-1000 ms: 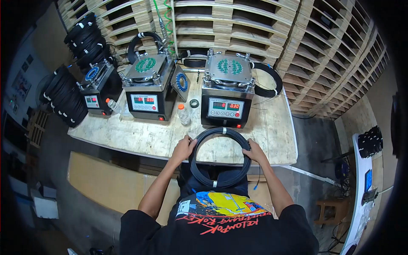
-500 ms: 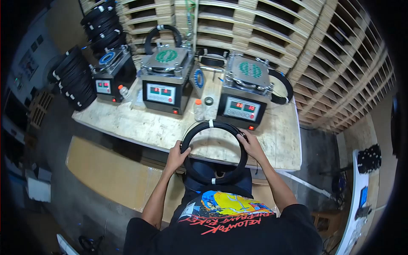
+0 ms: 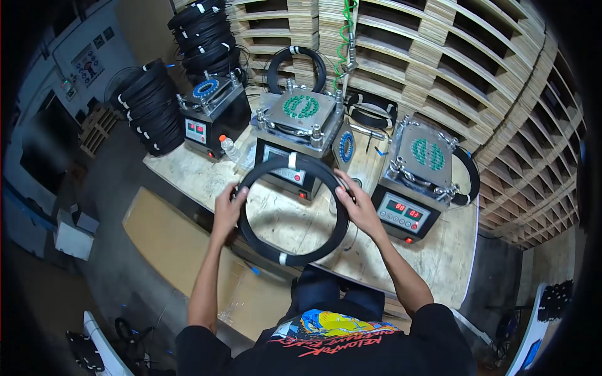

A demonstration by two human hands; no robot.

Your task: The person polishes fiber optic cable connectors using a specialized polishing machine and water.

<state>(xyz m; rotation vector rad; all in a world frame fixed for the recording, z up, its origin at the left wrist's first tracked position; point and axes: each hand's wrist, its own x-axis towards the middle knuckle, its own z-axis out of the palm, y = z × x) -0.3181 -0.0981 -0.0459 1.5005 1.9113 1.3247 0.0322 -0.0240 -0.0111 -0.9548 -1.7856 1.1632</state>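
A black cable coil [image 3: 256, 243], bound with white tape bands at its top and bottom, is held up over the table's front edge. My left hand [image 3: 229, 210] grips its left side, the thumb on the near face. On the opposite side, my right hand [image 3: 356, 204] is closed around the coil, fingers partly hidden behind it. Through the ring shows the pale tabletop. Beyond its upper rim stands the middle machine [image 3: 301, 108], whose display is partly covered by the coil. To the right is another machine [image 3: 407, 210] with a lit red display.
A smaller machine [image 3: 216, 111] and an orange-capped bottle [image 3: 228, 147] stand at left on the wooden table [image 3: 433, 266]. Stacked black coils [image 3: 150, 113] rise beyond the left end. Another coil [image 3: 371, 113] lies at the back, before wooden pallets [image 3: 401, 56]. Cardboard [image 3: 179, 244] lies below.
Both hands have raised the coil from near my lap, forward over the table, and it now overlaps the middle machine's front. The view has shifted. The right machine's display reads differently.
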